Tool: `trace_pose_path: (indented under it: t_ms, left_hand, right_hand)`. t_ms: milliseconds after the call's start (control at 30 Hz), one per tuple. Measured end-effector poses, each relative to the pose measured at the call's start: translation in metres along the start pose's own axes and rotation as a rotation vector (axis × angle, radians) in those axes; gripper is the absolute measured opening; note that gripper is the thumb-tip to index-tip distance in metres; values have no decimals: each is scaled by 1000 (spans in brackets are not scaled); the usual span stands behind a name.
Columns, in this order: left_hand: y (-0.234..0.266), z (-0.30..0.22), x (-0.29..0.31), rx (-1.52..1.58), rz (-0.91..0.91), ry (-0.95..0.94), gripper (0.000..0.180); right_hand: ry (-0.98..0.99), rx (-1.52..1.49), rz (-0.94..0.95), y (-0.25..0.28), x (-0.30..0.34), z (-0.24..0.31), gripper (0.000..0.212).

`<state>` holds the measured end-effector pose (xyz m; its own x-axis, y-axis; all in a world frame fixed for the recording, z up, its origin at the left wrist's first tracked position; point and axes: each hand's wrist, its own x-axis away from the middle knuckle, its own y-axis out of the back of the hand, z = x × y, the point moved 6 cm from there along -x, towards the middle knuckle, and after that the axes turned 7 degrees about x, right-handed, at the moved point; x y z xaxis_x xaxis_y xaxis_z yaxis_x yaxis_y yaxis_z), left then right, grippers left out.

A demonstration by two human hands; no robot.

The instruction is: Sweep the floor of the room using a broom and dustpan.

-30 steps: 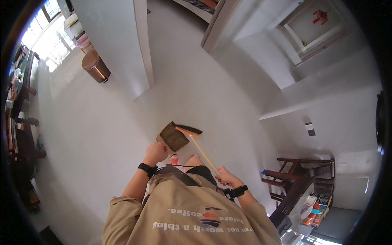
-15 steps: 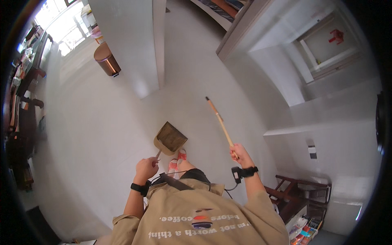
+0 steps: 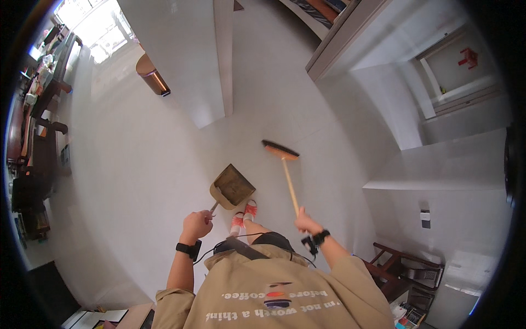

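Note:
My left hand (image 3: 198, 225) is closed round the handle of a brown, worn-looking dustpan (image 3: 233, 186), its tray just ahead of my feet. The pan's open edge faces up and to the right. In my right hand (image 3: 308, 221) is the pale wooden stick of a broom (image 3: 289, 178), gripped near its upper end. The broom's orange head with dark bristles (image 3: 280, 149) lies at floor level, ahead and to the right of the dustpan, apart from it. Both wrists wear black bands.
A wall end (image 3: 216, 82) juts out ahead, with a copper-coloured bin (image 3: 153, 74) to its left. Dark wooden furniture (image 3: 46, 126) lines the left side. At the lower right stands a dark wooden chair (image 3: 405, 266). My red shoes (image 3: 250, 207) are beside the dustpan.
The broom has swung round: its head shows broadside now instead of edge-on and sits nearer. My right hand has moved inward and down. The dustpan stays by my feet.

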<state>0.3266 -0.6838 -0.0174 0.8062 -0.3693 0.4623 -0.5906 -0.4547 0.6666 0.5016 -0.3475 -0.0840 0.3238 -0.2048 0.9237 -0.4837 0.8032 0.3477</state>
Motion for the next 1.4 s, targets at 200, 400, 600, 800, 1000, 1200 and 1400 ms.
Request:
trace_pose_path:
  t_ms: [200,400,600,800,1000,1200,1400]
  left_hand:
    - [2,5,2,-39,-10,18,14]
    - [12,21,13,-128,11,24,16]
    - [40,36,16,-94,-55,-11,14]
    - [68,63,14,-8,-57,16,17]
    - [83,91,2,-16,47,8,22]
    - [102,105,-7,-1,41,-4,18]
    - [111,124,3,-29,54,-53,18]
  right_hand:
    - [112,-559,250,18,72,-4,40]
    - [143,-960,348,53,97,19,34]
    - [441,-531,-9,92,34,88,12]
    - [370,-433,-238,83,-82,147,4]
    - [205,-354,-209,9,-69,175,39]
    - [90,-36,-39,-83,34,167,37]
    - [87,-541,148,-66,82,167,37]
